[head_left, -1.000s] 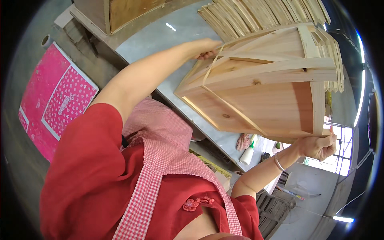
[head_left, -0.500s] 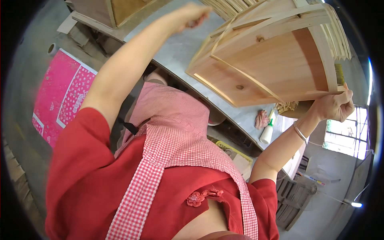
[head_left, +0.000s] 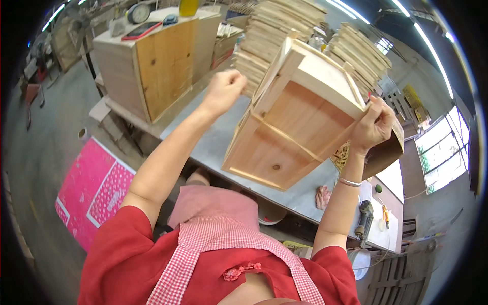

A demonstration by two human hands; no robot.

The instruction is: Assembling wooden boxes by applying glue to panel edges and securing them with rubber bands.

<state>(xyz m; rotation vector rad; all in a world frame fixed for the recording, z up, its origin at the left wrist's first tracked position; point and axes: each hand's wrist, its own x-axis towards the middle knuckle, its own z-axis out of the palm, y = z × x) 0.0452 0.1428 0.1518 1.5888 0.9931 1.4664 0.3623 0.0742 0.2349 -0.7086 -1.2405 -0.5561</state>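
Note:
A pale wooden box (head_left: 300, 119) with a framed front stands tilted in view on the grey-topped workbench (head_left: 203, 140). A thin tan band (head_left: 287, 133) runs across its front panel. My left hand (head_left: 225, 92) is closed in a fist just left of the box's upper edge, apart from it; whatever it holds is hidden. My right hand (head_left: 374, 126) is closed at the box's upper right corner, with fingers curled and thumb pressed in. What lies between those fingers cannot be made out.
Stacked wooden frames (head_left: 277, 35) rise behind the box. A wooden cabinet (head_left: 162, 61) carries a phone (head_left: 142, 31) at the far left. Right of the box are tan bands (head_left: 341, 156), a pink cloth (head_left: 323, 197), a brown container (head_left: 384, 155) and a power tool (head_left: 364, 219).
My left hand has come down and nearer the box. My right hand has shifted left, still at the box's corner. The view has tilted up, showing more of the room.

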